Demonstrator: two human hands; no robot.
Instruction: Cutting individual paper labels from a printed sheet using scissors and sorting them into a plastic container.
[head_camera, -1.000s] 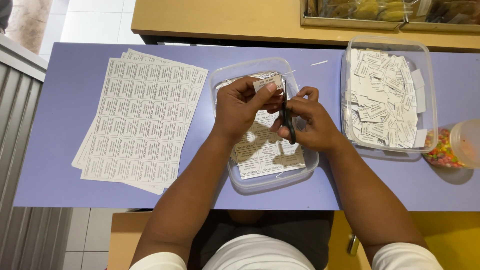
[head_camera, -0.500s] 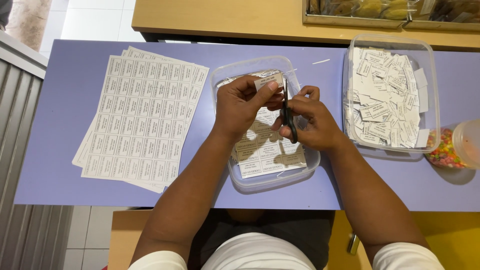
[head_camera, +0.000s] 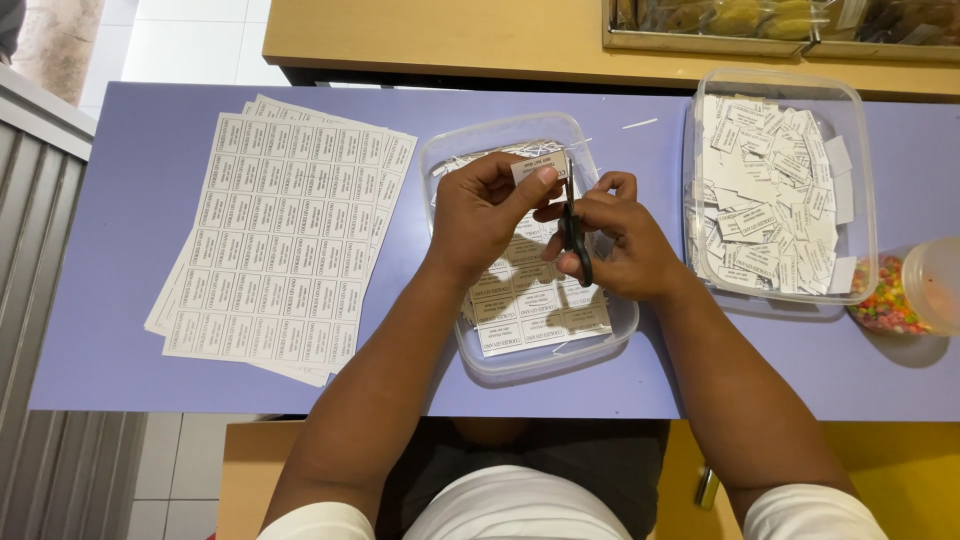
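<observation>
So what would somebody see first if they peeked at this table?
Probably the two hands in the middle: the left hand pinches a small paper label and the right hand works black scissors over a clear tub. A big stack of label sheets lies left; a tub of cut labels sits right.

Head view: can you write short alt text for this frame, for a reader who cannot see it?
Over a clear tub of label strips, the left hand holds a small paper label while the right hand cuts it with black-handled scissors. Uncut label sheets lie left on the purple table; a tub of cut labels sits right.
</observation>
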